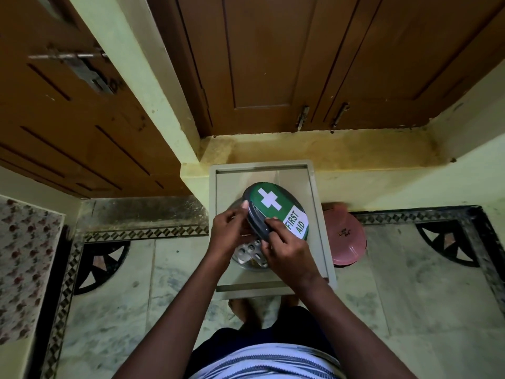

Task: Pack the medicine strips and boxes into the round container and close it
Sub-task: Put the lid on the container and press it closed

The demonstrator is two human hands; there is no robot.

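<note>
A round lid (276, 207) with a green label, a white cross and the words FIRST AID is tilted up on its left edge above the round metal container (247, 265). My left hand (228, 232) grips the lid's left rim. My right hand (285, 253) holds its near rim. Silver medicine strips (250, 251) show inside the container, between my two hands. The container stands on a grey stool top (314, 214). Most of the container is hidden by the lid and my hands.
A pink round lid or bowl (345, 242) lies on the floor right of the stool. Brown wooden doors (273, 64) and a yellow-green wall ledge stand behind. A floral-patterned cloth (24, 255) lies at the left. My feet are under the stool's near edge.
</note>
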